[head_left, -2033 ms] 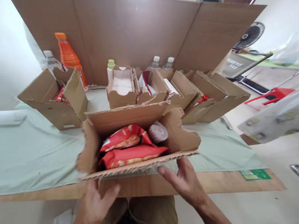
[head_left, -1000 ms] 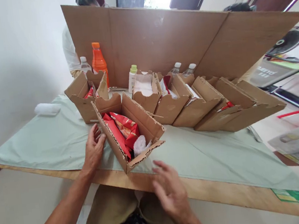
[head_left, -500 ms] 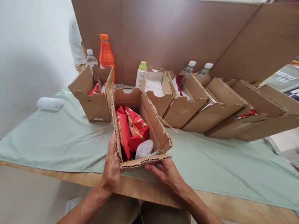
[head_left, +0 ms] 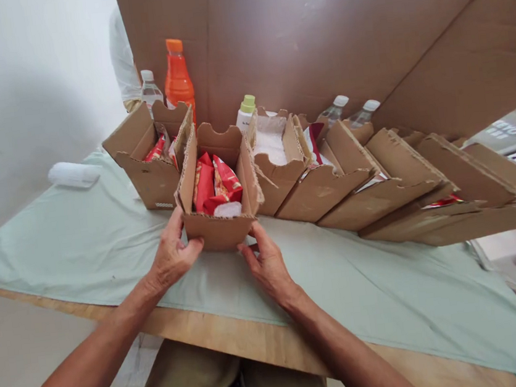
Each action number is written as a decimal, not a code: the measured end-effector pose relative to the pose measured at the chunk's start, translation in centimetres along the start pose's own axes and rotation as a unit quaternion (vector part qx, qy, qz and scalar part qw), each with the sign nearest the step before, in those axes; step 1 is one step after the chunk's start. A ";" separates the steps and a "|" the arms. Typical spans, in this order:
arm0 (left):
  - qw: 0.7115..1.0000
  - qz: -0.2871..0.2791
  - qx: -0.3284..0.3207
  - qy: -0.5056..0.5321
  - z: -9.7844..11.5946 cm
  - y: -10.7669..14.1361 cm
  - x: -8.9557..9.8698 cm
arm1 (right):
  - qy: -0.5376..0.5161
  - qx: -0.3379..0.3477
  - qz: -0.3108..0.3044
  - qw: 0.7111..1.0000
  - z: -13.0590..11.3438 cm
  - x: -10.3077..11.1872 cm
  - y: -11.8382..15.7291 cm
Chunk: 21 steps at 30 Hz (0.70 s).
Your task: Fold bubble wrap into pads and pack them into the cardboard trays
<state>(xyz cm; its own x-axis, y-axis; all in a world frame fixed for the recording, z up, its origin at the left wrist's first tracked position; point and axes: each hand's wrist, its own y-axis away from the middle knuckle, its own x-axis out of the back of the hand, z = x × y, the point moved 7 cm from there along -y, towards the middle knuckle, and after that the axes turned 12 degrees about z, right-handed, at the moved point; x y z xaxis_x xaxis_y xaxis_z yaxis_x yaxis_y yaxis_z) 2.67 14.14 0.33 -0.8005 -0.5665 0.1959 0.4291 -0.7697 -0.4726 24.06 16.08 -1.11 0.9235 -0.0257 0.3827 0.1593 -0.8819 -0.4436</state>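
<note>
An open cardboard box point(head_left: 220, 234) stands between my two hands, near the middle of the view. Inside it are red snack packets point(head_left: 214, 183) and a small whitish bag point(head_left: 227, 210). My left hand point(head_left: 174, 253) grips the box's left front side, thumb across the front. At the right front corner my right hand point(head_left: 266, 261) holds the box with its fingers bent against it. To the left is another cardboard box point(head_left: 151, 181) with red packets inside, and on the right a box holding something white point(head_left: 273, 139) stands close by.
More cardboard boxes point(head_left: 398, 196) lean in a row to the right. Behind stand an orange bottle point(head_left: 179, 81), clear bottles point(head_left: 150, 91), a green-capped bottle point(head_left: 246, 113) and a tall cardboard panel point(head_left: 291, 40). A white roll point(head_left: 74, 174) lies on the green cloth point(head_left: 82, 251).
The box between my hands has moved away from me, into the gap between its neighbours, and its front now sits upright. Both hands have moved forward with it. The view has shifted slightly.
</note>
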 end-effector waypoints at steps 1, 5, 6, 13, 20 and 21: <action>0.999 0.004 -0.001 -0.033 0.1 -0.9 -0.2 | -0.001 0.017 0.002 1.000 0.3 -0.3 -0.5; 0.973 0.008 0.044 -0.226 -0.9 -3.4 0.2 | 0.041 0.048 -0.009 0.998 2.1 -1.1 -0.8; 0.962 0.004 0.059 -0.266 -1.1 -3.6 0.5 | 0.058 0.051 -0.013 0.997 2.5 -1.2 -0.7; 0.981 -0.089 0.123 -0.121 0.0 -2.1 -1.8 | 0.132 0.082 -0.047 0.987 2.7 -1.6 0.4; 0.974 -0.206 0.091 -0.040 -2.0 -2.6 -7.4 | 0.148 0.082 -0.059 0.984 2.4 -1.9 0.3; 0.970 -0.218 0.087 -0.056 -2.5 -2.4 -7.6 | 0.148 0.082 -0.059 0.984 2.4 -1.9 0.3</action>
<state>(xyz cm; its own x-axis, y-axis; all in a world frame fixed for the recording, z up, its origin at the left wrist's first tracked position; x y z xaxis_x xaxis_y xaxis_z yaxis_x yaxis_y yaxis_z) 6.68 21.10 -2.20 -0.8758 -0.1967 0.4408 0.1318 -0.9760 -0.1736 23.22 16.97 -3.96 0.7563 -0.0848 0.6487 0.3364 -0.8000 -0.4968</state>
